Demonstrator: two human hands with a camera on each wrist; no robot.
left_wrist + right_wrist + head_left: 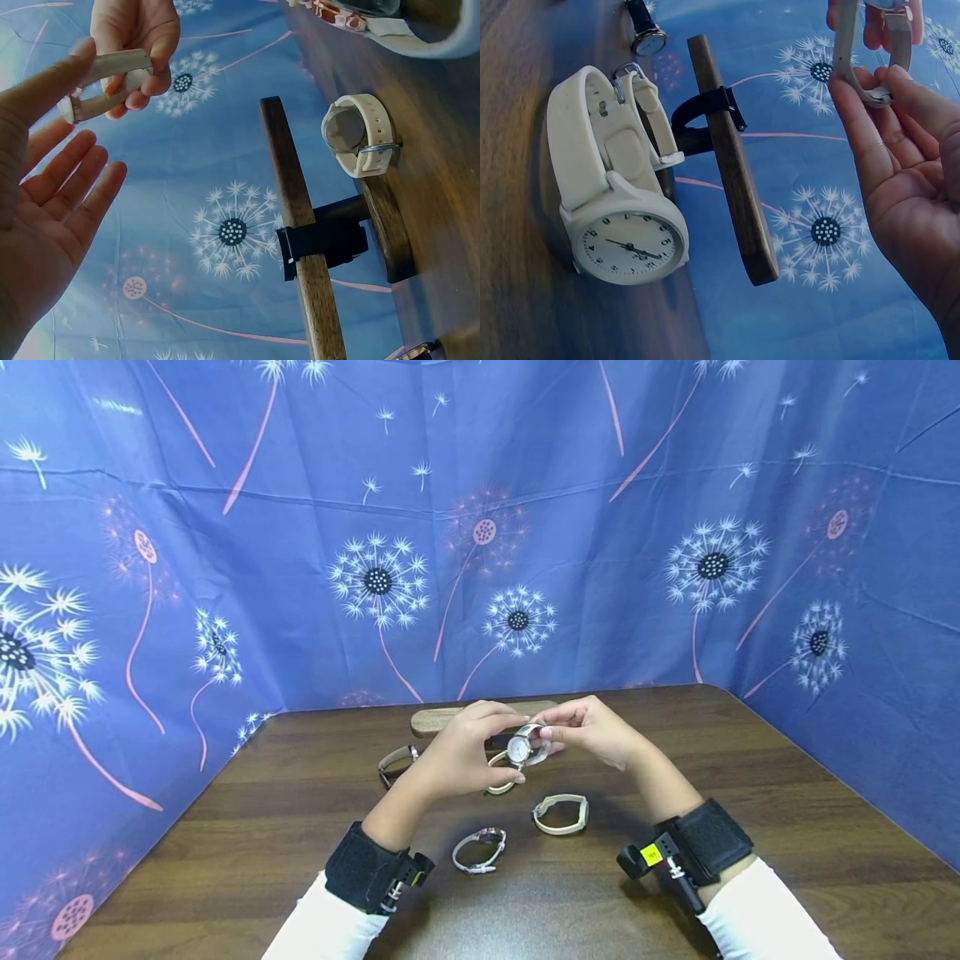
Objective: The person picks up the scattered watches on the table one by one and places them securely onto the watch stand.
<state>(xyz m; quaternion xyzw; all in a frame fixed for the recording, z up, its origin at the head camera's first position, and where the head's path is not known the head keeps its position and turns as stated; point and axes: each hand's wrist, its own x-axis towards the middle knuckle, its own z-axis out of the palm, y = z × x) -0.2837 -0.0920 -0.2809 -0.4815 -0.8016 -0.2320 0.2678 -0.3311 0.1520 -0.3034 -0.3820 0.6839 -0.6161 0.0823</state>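
Observation:
Both hands hold a wristwatch (519,748) with a round white dial and a pale strap, raised above the table. My left hand (476,747) pinches the case between thumb and index finger; its other fingers (94,199) are spread loosely in the left wrist view. The right hand (592,731) grips the strap (876,95) at its far end with thumb and fingers. In the right wrist view the dial is mostly cut off at the top edge.
Behind the hands stands a wooden bar holder (442,718) with a black band (705,109) around it. On the brown table (300,860) lie a cream watch (561,815), a white-strapped watch (480,852), a dark-strapped watch (396,763) and another pale watch (498,789). A blue dandelion-print cloth (300,568) hangs behind.

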